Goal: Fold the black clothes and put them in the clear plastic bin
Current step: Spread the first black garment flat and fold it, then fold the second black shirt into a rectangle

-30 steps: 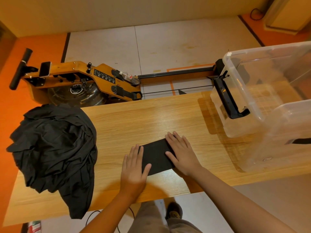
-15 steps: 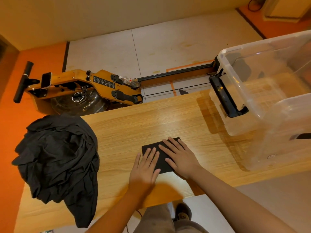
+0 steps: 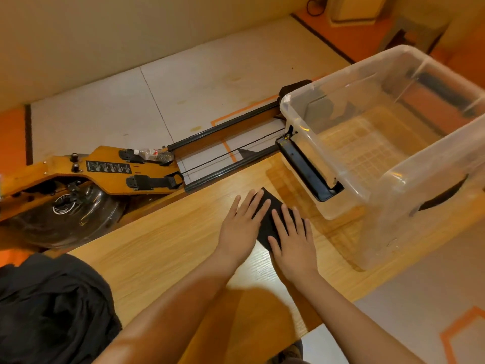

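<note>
Pressing folded black cloth (image 3: 268, 223), left hand (image 3: 240, 228), right hand (image 3: 294, 246), fingers (image 3: 287, 219) straight, spread atop it

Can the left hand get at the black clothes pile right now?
Likely yes: left hand rests flat on the folded cloth, gripping nothing; only bare table lies between it and the pile.

Your obstacles: clear plastic bin (image 3: 349, 185) at table's (image 3: 170, 245) right end, black clothes pile (image 3: 52, 311) at left; bare wood between.

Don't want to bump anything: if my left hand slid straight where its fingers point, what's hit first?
Past the folded black cloth under the left hand, probably the black latch handle on the clear plastic bin; depth unclear.
</note>
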